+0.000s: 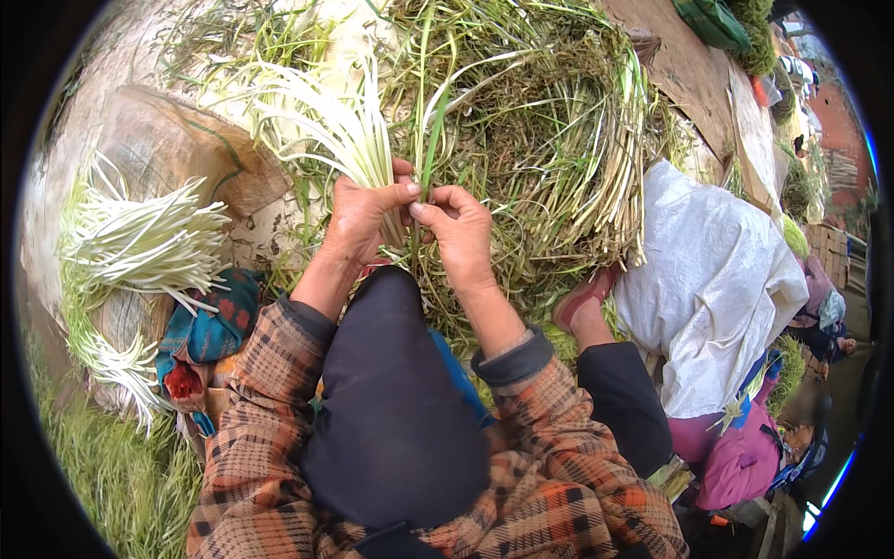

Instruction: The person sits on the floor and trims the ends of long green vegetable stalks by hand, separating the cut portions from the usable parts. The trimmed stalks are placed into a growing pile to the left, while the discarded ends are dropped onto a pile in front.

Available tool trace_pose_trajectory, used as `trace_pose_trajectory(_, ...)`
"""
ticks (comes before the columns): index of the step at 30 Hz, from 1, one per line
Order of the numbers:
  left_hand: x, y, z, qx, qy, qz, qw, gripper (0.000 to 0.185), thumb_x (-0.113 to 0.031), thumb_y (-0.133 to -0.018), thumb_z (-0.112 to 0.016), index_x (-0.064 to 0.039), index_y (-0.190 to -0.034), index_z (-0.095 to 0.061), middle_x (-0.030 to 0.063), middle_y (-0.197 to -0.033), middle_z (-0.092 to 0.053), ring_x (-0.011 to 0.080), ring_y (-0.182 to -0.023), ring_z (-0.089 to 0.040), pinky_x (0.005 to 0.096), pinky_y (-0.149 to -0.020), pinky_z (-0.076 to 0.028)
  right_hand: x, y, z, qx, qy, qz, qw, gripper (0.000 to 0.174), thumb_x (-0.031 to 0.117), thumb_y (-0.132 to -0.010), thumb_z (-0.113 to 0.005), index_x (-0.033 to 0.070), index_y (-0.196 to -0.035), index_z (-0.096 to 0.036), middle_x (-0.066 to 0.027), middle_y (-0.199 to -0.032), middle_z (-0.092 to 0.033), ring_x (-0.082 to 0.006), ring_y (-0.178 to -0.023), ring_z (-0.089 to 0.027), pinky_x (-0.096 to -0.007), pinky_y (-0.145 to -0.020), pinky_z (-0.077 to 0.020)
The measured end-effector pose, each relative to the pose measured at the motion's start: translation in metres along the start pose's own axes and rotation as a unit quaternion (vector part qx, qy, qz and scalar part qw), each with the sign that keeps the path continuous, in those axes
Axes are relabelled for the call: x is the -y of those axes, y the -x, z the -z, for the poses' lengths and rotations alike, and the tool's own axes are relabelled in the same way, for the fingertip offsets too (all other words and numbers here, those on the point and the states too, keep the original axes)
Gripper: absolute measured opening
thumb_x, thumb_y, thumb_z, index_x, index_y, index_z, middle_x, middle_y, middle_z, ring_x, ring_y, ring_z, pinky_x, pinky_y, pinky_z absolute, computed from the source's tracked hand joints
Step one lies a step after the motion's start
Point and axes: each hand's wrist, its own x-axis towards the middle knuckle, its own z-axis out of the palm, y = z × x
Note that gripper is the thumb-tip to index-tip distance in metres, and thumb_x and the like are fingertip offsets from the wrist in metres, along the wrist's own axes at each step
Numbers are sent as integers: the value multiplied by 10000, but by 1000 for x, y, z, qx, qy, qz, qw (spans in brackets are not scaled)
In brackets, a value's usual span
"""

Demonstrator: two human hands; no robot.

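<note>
My left hand [367,209] is closed around a bundle of pale white-green stalks [370,150], whose loose ends fan out up and to the left. Close beside it, my right hand [457,227] pinches a longer green stalk [434,133] between thumb and forefinger. The thumbs of both hands nearly meet above my dark-trousered knee. Behind and to the right of the hands lies a wide heap of green and brown stalks and leaves [538,126]. Further pale stalks lie in a pile [150,237] at the left.
A translucent brownish plastic sheet [174,147] lies at the upper left. A white woven sheet [705,286] covers something at the right. Below it sits a co-worker in a pink top [744,454]. Blue patterned cloth [220,314] is near my left forearm, and grassy greens [126,482] spread at the lower left.
</note>
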Motion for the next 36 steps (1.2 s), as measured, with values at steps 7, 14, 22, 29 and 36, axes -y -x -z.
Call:
trace_pose_trajectory(7, 1, -3, -10, -19, -97, 13, 995, 272, 46, -722, -678, 22, -978, -590, 63, -785, -619, 152, -620, -602, 270, -478, -480, -22, -2, 12, -68, 133, 103, 983, 79, -20, -786, -641, 3, -774, -567, -2, -673, -571, -48, -596, -518, -180, -535, -423)
trace_pose_trajectory(14, 7, -16, -17, -48, -113, 4, 992, 218, 53, -716, -676, 11, -913, -594, 66, -742, -617, 150, -606, -600, 273, -461, -478, -17, -2, 17, -74, 125, 34, 989, 104, -15, -787, -631, 14, -739, -543, -5, -641, -555, -46, -549, -499, -181, -490, -395)
trace_pose_trajectory(22, 11, -23, -20, -43, -123, -29, 991, 213, 56, -710, -674, 8, -901, -596, 82, -728, -622, 154, -560, -597, 265, -430, -482, -15, 5, 10, -83, 93, 7, 992, 119, -1, -787, -644, 31, -740, -540, 2, -644, -556, -53, -522, -492, -194, -466, -391)
trace_pose_trajectory(29, 2, -36, -13, -108, -73, -85, 988, 205, 76, -721, -629, 47, -916, -576, 105, -732, -622, 197, -605, -645, 273, -430, -492, -43, 19, 53, -114, 13, -113, 987, 115, 15, -784, -638, 27, -714, -548, -18, -616, -558, -67, -482, -478, -209, -436, -392)
trace_pose_trajectory(36, -8, -43, -7, -85, -90, -169, 978, 197, 66, -731, -618, 51, -925, -585, 118, -807, -625, 202, -651, -656, 264, -457, -518, -88, 49, 101, 48, 597, -128, 790, 123, 112, -794, -635, 24, -710, -615, -98, -680, -616, -200, -614, -607, -354, -586, -503)
